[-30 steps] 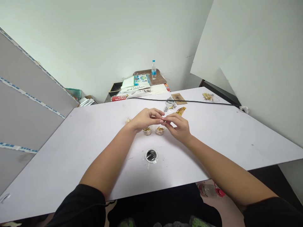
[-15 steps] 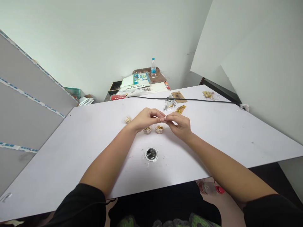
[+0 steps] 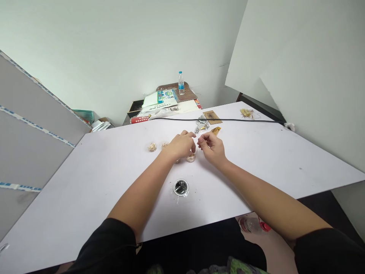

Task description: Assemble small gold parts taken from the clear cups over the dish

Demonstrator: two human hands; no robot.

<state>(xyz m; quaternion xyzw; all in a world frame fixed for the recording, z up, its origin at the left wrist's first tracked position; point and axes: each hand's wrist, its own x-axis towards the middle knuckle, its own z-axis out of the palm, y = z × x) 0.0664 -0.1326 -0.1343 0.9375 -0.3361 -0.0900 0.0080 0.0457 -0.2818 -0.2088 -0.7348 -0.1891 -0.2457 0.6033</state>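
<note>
From my end of the head camera, I have the left hand (image 3: 182, 146) bent down with its fingertips at the mouth of a small clear cup (image 3: 191, 158); I cannot tell whether they are pinched on any of its contents. A second cup (image 3: 177, 161) is mostly hidden beneath that hand. Left of the grip are two more, an outer cup (image 3: 152, 147) and an inner cup (image 3: 164, 145), both with thin pale pieces. My right hand (image 3: 213, 150) is just beside, thumb and fingers curled toward each other; whether the tips meet or hold something, I can't tell. Just beyond it lies a gold packet (image 3: 216, 131), with a silver packet (image 3: 202, 125) and a brown card (image 3: 212, 117) farther out, and a black cable (image 3: 242, 120) running across.
</note>
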